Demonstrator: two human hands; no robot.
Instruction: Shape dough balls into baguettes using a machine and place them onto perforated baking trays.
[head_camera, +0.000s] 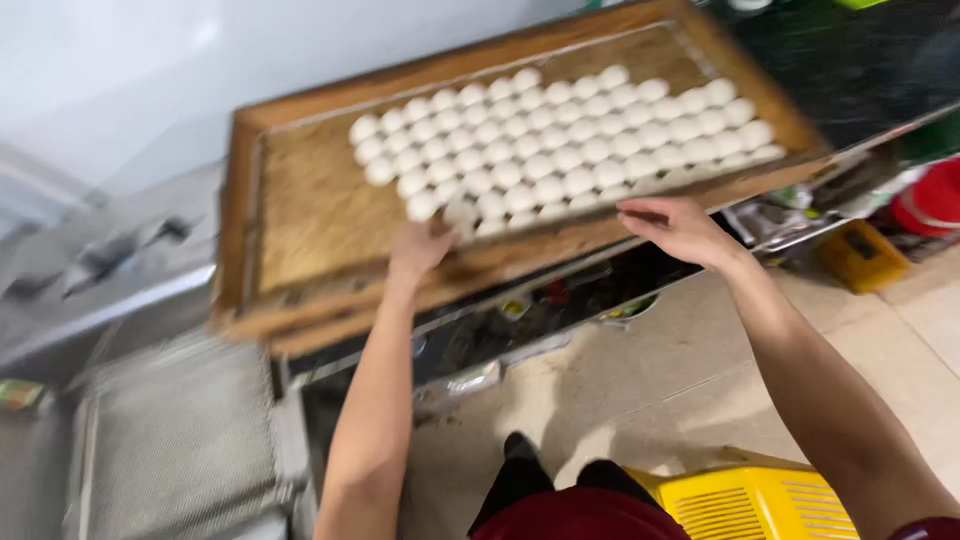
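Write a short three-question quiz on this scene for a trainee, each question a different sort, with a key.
1. True or false: the white dough balls fill the whole wooden tray.
2. Which hand rests on the tray's near edge beside the last balls at the right? A) left hand B) right hand
3. Fill in: the plastic basket on the floor near the person's legs is coloured ____.

Key
1. False: the tray's left part is bare.
2. B.
3. Yellow.
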